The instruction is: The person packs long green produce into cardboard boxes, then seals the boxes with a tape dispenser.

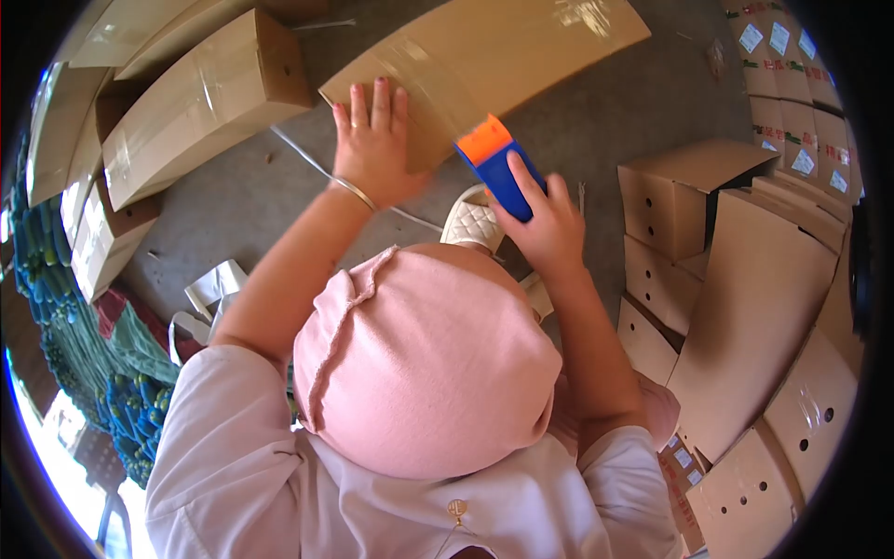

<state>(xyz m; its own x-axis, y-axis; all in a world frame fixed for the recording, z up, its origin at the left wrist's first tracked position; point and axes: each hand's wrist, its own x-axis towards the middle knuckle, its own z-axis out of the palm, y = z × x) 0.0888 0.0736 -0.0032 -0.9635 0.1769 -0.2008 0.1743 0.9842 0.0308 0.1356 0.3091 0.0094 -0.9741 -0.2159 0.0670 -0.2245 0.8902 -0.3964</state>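
A long cardboard box (494, 65) lies in front of me, with clear tape on its top surface. My left hand (375, 154) rests flat on the near left part of the box, fingers spread. My right hand (548, 224) is wrapped round a blue tape dispenser (506, 182) with an orange front end. That orange end is at the near edge of the box, beside a strip of clear tape running across the cardboard. Whether the tape still joins the dispenser is hard to make out.
Taped cardboard boxes (200, 112) stand at the left. More boxes (666, 200) and flattened cardboard (759, 298) are stacked at the right, with printed cartons (792, 121) behind. Blue and green netted bundles (84, 345) lie at far left. A white strap (312, 163) crosses the floor.
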